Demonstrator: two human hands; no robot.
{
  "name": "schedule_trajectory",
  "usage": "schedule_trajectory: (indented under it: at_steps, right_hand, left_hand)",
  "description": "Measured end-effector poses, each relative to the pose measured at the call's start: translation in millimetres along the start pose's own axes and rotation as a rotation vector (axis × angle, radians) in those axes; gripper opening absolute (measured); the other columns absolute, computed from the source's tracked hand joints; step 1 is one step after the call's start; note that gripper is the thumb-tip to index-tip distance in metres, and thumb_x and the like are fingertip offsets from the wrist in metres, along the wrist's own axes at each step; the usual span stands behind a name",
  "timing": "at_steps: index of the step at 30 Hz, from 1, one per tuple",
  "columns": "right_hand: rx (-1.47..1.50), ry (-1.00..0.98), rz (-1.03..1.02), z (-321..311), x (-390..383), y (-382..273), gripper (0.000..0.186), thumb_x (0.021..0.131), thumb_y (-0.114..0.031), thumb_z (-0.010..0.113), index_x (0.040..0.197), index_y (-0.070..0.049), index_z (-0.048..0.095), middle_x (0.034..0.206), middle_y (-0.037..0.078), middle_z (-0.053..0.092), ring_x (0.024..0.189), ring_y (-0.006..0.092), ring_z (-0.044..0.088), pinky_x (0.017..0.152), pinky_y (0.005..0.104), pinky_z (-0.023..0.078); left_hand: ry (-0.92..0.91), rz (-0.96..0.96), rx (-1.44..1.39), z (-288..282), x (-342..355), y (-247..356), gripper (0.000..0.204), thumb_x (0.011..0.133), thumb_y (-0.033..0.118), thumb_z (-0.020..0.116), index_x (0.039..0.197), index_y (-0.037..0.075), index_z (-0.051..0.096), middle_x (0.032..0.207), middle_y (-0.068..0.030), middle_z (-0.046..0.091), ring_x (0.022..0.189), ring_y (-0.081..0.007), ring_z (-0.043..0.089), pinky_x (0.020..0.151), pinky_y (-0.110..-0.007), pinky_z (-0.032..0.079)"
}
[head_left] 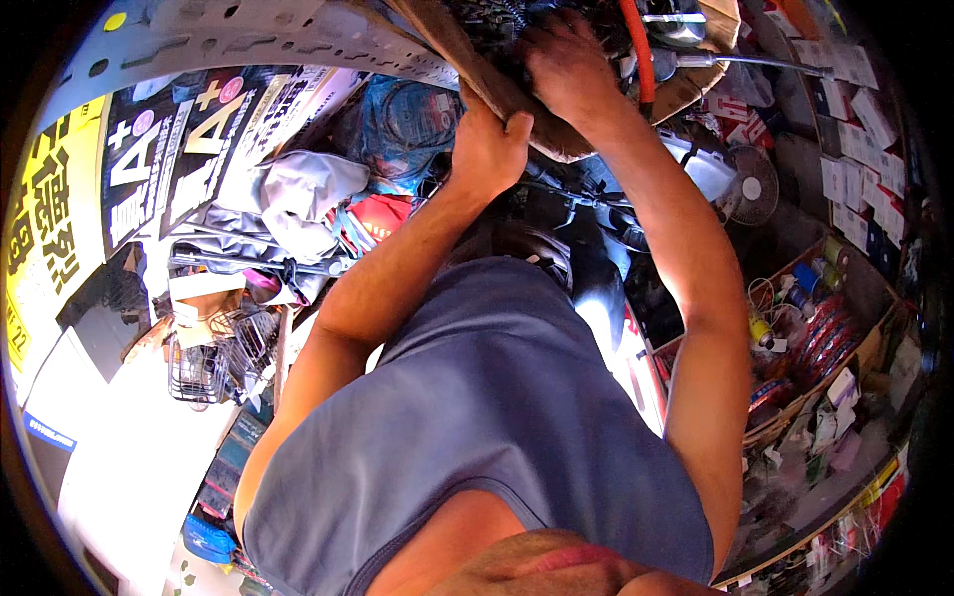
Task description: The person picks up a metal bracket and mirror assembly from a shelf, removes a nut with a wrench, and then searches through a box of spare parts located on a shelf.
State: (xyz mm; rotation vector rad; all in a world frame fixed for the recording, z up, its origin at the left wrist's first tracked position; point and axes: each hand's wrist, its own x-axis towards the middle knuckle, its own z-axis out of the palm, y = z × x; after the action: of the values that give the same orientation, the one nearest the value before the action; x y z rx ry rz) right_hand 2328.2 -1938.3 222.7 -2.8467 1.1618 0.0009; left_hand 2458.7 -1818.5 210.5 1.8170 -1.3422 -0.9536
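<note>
The left hand (pixel 492 149) is closed around the left edge of a brown cardboard box (pixel 494 87), near its front corner. The right hand (pixel 568 65) reaches inside among small dark metal parts (pixel 487 20); its fingertips blur, so I cannot tell whether they grip anything. A curved orange-red tube (pixel 638 50) runs just right of it, toward the box's near edge.

Left hand (pixel 491 149) gripping cardboard box (pixel 500 91), right hand (pixel 568 65) inside

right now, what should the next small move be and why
Perhaps lift the right hand slightly, since what it touches among the dark items in the cardboard box is hard to make out; the left hand grips the box's edge.
</note>
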Motion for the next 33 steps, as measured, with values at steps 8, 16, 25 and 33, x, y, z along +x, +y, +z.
schedule_trajectory:
  at_steps: [8, 16, 25, 33]
  right_hand:
    - [0.48, 0.147, 0.007, 84, 88, 2, 0.029, 0.079, 0.002, 0.06, 0.103, -0.005, 0.075, 0.117, 0.018, 0.069, 0.108, 0.0365, 0.066, 0.092, 0.0448, 0.054]
    - [0.303, -0.363, -0.05, 25, 42, 38, 0.048, 0.078, 0.007, 0.059, 0.119, -0.014, 0.073, 0.131, 0.017, 0.063, 0.121, 0.0368, 0.06, 0.1, 0.0437, 0.05]
    - [0.02, -0.132, -0.275, 71, 114, 21, 0.049, 0.089, -0.018, 0.054, 0.136, -0.006, 0.06, 0.136, 0.021, 0.06, 0.125, 0.0392, 0.055, 0.107, 0.048, 0.042]
    - [0.339, 0.187, 0.023, 61, 76, -3, 0.044, 0.084, -0.009, 0.06, 0.127, -0.01, 0.065, 0.127, 0.021, 0.062, 0.12, 0.0385, 0.057, 0.103, 0.0476, 0.046]
  left_hand:
    - [-0.003, 0.043, -0.066, -4, 2, 3, 0.068, 0.087, 0.021, 0.059, 0.14, -0.007, 0.027, 0.112, -0.0335, 0.065, 0.107, -0.0524, 0.061, 0.092, -0.053, 0.049]
    - [-0.04, 0.047, -0.044, -4, 0, 0, 0.062, 0.088, 0.018, 0.058, 0.138, -0.006, 0.031, 0.112, -0.0307, 0.065, 0.108, -0.0501, 0.061, 0.094, -0.051, 0.048]
    - [-0.036, -0.03, -0.099, -3, -1, 11, 0.044, 0.091, 0.015, 0.056, 0.129, -0.005, 0.046, 0.118, -0.0234, 0.064, 0.112, -0.0379, 0.061, 0.098, -0.044, 0.046]
    - [-0.066, 0.005, -0.131, -10, 5, 10, 0.043, 0.093, 0.013, 0.053, 0.132, -0.004, 0.048, 0.121, -0.0217, 0.063, 0.116, -0.0336, 0.06, 0.103, -0.041, 0.044]
